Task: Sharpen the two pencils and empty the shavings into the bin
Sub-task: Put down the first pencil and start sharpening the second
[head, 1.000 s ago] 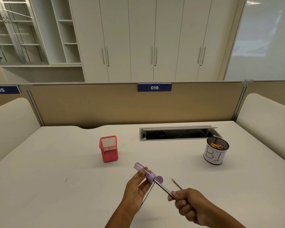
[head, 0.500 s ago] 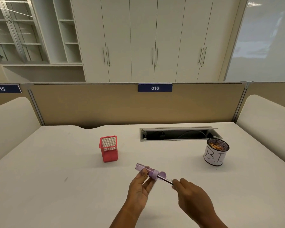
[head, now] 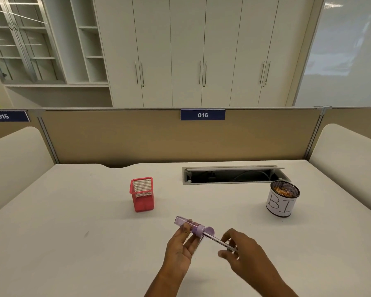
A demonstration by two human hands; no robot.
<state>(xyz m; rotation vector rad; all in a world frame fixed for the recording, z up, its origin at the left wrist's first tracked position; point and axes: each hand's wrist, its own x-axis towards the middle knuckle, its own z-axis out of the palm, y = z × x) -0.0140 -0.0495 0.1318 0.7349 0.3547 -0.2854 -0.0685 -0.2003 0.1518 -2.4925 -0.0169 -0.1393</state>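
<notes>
Purple sharpener (head: 189,225) was gripped in the left hand (head: 180,249), well left of the bin (head: 282,200) — a pencil (head: 217,241) was stuck into it, pinched by the blurry right hand (head: 242,251). A wide stretch of desk (head: 244,211) was left between them and the bin.

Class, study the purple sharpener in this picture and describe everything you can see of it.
The purple sharpener looks like plastic: a long see-through lilac tube, a paler opaque collar and a small round cap flipped open beside the collar. It is held above the desk, tilted, tube end pointing up and away to the left. The left hand grips the tube between thumb and fingers. A pencil is pushed into the collar end; the right hand, blurred, holds the pencil's far end.
</notes>
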